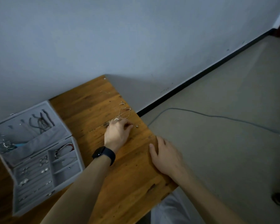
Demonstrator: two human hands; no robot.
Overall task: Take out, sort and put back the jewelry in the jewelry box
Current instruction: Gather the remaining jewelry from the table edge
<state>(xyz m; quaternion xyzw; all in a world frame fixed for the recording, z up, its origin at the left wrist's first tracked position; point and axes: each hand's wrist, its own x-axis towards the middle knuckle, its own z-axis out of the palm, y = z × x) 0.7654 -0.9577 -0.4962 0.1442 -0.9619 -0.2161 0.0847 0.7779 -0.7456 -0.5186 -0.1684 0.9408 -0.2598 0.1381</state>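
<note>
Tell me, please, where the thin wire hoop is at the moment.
In the head view, the thin wire hoop lies on the wooden table near its right edge, just beyond the left hand.

The left forearm (87,180) is reaching in from 7 o'clock toward 1 o'clock. The left hand (117,133) is showing its back, with its fingers curling down at the tips. Whether they are pinching anything is unclear. The right forearm (200,191) is coming in from 5 o'clock. The right hand (166,155) is lying palm down, fingers pointing loosely toward 11 o'clock.
</note>
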